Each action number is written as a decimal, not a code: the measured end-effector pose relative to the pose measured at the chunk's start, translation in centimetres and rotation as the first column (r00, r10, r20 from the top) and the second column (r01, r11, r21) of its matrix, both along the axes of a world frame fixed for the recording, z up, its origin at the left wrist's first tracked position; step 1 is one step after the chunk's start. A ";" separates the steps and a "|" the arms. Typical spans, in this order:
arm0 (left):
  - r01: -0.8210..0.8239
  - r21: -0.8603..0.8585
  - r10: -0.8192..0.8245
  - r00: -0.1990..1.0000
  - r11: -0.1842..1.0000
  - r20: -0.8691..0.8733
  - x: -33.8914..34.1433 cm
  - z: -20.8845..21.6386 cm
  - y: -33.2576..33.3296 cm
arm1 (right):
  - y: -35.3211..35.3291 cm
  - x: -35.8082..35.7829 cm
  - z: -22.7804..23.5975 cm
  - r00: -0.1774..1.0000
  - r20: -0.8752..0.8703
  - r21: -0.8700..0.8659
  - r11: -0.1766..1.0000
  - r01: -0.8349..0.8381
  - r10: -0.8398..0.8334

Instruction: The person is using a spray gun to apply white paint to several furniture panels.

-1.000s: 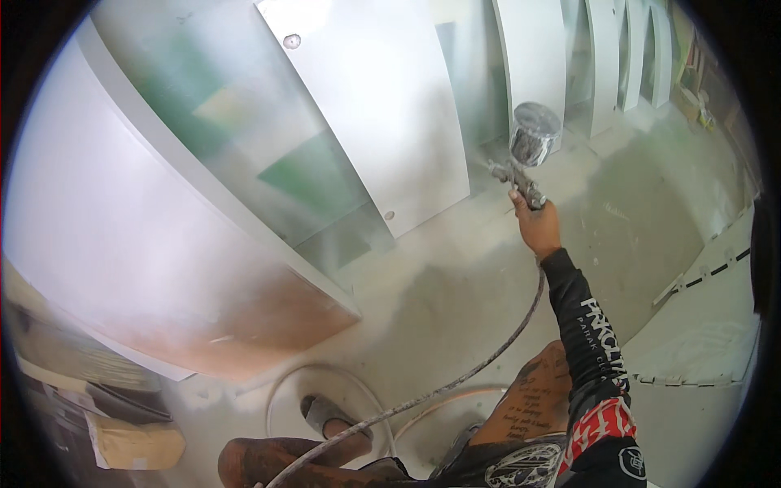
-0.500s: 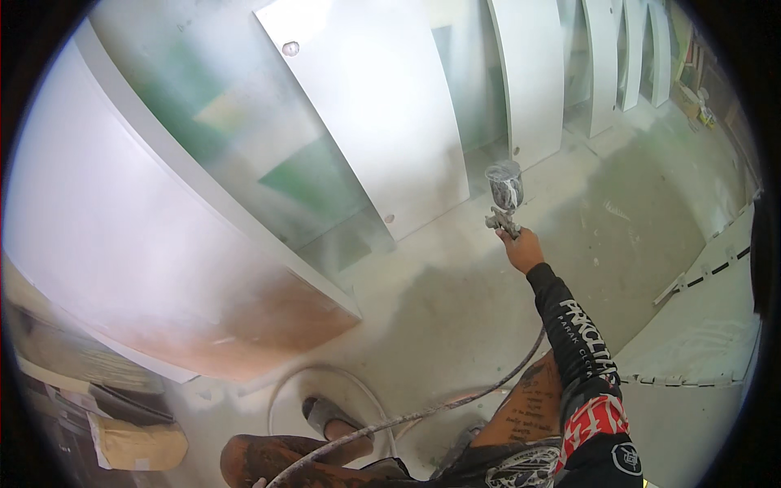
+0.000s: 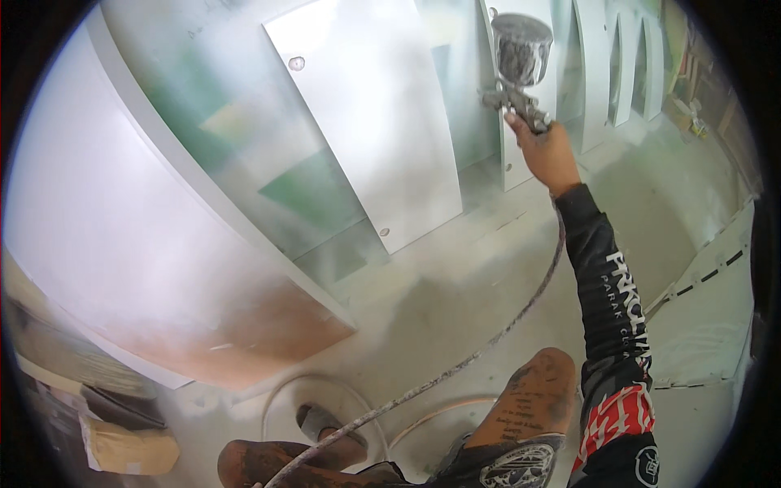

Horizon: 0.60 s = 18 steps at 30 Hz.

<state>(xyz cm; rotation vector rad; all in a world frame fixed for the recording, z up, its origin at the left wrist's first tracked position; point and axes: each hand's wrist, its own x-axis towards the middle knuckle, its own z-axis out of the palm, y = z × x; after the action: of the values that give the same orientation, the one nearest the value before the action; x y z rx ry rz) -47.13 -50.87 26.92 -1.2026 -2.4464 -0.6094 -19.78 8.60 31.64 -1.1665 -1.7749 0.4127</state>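
My right hand [image 3: 549, 154] is closed around the handle of a spray gun [image 3: 517, 106], raised at the upper right. A paint-crusted cup [image 3: 521, 53] sits on top of the gun. From the grip, a stained air hose [image 3: 443, 376] hangs in a curve across my legs to the lower left. There, just a fingertip of my left hand [image 3: 258, 485] shows against the hose, which it seems to hold; the rest is out of frame. A large panel [image 3: 154, 220] on the left is coated white, with a brown lower corner. The gun is apart from every panel.
A white panel [image 3: 370, 122] with two round holes leans at the wall, and narrower white panels [image 3: 594, 81] stand farther right. Hose loops [image 3: 272, 398] lie on the floor near my foot. A tan paper package [image 3: 130, 446] is at lower left. Whitish haze hangs around the panels.
My right hand has lifted the spray gun upward, and it now looks larger. The hose has risen with it. My right leg shows more, and the view has shifted slightly.
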 end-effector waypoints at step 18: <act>-0.001 0.093 -0.001 1.000 0.996 0.025 1.3 -0.5 0.4 | -0.5 -1.1 3.8 0.902 -0.430 0.154 0.988 0.026 0.043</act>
<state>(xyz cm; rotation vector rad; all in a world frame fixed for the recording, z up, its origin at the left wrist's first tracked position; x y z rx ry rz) -45.86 -50.50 26.39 -1.1649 -2.4101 -0.7345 -20.88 8.08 35.46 -0.8744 -1.3955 0.4869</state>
